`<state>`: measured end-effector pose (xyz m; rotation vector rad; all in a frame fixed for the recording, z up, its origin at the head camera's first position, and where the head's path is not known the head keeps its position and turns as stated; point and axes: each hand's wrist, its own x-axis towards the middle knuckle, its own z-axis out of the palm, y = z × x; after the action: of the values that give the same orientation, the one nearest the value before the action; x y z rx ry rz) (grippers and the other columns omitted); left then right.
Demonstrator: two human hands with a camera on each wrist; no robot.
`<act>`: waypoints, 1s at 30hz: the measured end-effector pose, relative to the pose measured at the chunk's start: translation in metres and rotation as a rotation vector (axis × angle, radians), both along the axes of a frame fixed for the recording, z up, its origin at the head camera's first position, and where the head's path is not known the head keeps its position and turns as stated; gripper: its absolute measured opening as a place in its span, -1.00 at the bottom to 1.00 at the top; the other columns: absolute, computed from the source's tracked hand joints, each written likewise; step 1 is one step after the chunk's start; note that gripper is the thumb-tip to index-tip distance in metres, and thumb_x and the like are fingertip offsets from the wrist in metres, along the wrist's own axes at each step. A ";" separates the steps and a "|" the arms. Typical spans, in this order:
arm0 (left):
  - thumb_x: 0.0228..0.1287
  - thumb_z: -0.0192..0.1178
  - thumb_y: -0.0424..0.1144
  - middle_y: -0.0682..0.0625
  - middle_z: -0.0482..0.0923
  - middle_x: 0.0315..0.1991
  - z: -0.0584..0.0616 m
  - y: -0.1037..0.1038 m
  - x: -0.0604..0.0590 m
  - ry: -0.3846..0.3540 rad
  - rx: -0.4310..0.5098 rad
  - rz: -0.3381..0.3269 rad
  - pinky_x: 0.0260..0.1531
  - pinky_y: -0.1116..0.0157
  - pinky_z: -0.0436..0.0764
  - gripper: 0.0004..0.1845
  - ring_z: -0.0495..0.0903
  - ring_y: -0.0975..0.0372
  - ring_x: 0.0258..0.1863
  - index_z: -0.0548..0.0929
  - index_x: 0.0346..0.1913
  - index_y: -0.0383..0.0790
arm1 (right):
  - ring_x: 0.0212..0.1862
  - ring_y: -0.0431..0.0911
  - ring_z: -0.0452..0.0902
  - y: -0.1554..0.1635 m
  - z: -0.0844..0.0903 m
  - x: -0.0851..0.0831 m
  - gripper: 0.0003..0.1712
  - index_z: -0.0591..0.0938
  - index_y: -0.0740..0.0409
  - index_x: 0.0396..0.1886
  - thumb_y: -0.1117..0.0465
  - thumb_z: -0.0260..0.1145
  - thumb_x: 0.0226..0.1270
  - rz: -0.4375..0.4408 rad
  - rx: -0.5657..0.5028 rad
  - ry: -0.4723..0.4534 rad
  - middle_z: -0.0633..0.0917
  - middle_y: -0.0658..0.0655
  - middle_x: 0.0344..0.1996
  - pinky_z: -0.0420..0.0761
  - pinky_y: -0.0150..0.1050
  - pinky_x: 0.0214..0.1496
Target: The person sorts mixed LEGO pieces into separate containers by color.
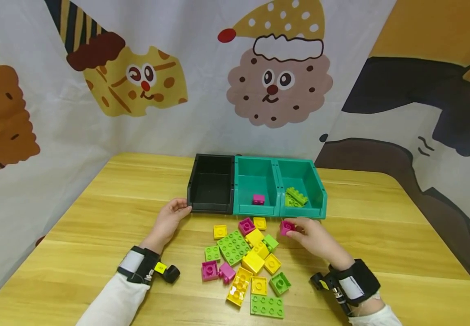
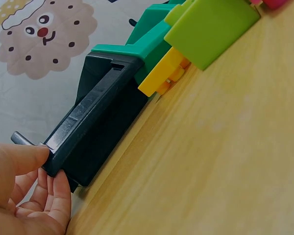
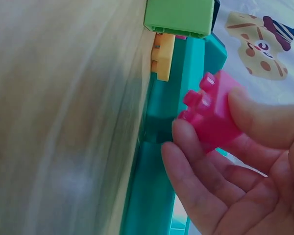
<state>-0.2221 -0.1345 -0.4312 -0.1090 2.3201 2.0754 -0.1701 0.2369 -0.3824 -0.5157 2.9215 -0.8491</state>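
My right hand (image 1: 310, 236) pinches a pink toy brick (image 3: 213, 110) between thumb and fingers, in front of the right teal bin (image 1: 320, 204). The brick's studs face away from the palm in the right wrist view. At the far left of the bin row, my left hand (image 1: 169, 220) grips the front corner of the black bin (image 2: 95, 110), thumb on the rim and fingers curled beneath it. Another pink brick (image 1: 258, 199) lies in the middle teal bin (image 1: 255, 170). Light green bricks (image 1: 296, 197) lie in the right one.
Loose bricks are heaped on the wooden table (image 1: 108, 226) between my hands: a large green brick (image 1: 233, 247), a long yellow brick (image 1: 239, 286), a flat green brick (image 1: 267, 306), a pink brick (image 1: 210, 270) and several others. A cartoon-printed cloth (image 1: 206, 90) hangs behind the table.
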 end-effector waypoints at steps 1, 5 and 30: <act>0.33 0.11 -0.38 -0.04 0.44 -0.18 0.000 0.000 0.000 0.000 0.001 0.001 -0.21 0.50 0.45 -0.74 0.39 0.29 -0.18 0.44 0.01 -0.45 | -0.15 0.00 0.54 0.000 0.000 0.000 -0.61 0.58 0.35 0.07 0.25 0.28 0.28 0.000 0.001 0.012 0.67 0.22 -0.14 0.62 -0.09 -0.11; 0.33 0.12 -0.38 -0.03 0.44 -0.19 0.000 0.002 -0.001 -0.006 0.006 0.002 -0.23 0.51 0.45 -0.75 0.39 0.28 -0.18 0.45 0.00 -0.43 | -0.07 0.11 0.56 0.001 0.003 0.000 -0.60 0.55 0.39 0.10 0.33 0.24 0.29 -0.002 -0.011 0.064 0.65 0.32 -0.07 0.62 -0.01 -0.07; 0.32 0.12 -0.39 0.00 0.45 -0.23 -0.002 0.000 -0.002 -0.006 0.010 0.004 -0.24 0.47 0.45 -0.77 0.39 0.28 -0.20 0.46 -0.02 -0.43 | 0.07 0.26 0.50 -0.050 0.078 -0.057 -0.50 0.32 0.34 0.33 0.32 0.07 0.44 -0.095 -0.040 0.090 0.32 0.43 0.14 0.62 -0.07 -0.05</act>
<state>-0.2239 -0.1346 -0.4335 -0.1199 2.3082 2.0852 -0.2272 0.1865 -0.3041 -0.4320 3.0379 -0.9201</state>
